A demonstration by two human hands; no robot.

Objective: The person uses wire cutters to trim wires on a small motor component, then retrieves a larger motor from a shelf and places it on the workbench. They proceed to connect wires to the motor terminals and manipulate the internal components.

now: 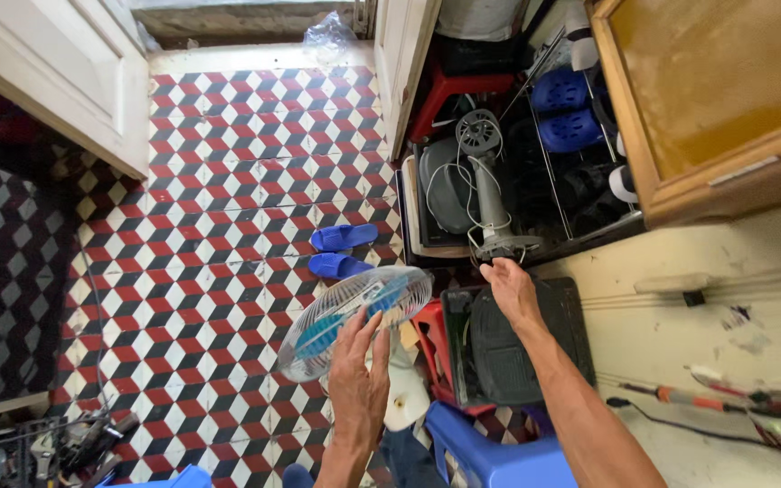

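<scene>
My left hand [359, 380] holds a round fan head [354, 318] with a white wire guard and blue blades, tilted over the tiled floor. My right hand [510, 287] reaches forward and grips the dark base of a grey fan stand [490, 194], which carries a round motor part at its far end and a loose white cable. The stand lies over a dark crate [449, 194] of parts.
A pair of blue slippers [341, 250] lies on the red, white and black tiled floor [228, 181]. A black case [508, 348], a red stool [431, 334] and a blue plastic stool [481, 452] are close below. A wooden cabinet [716, 108] stands right; tools [65, 443] lie bottom left.
</scene>
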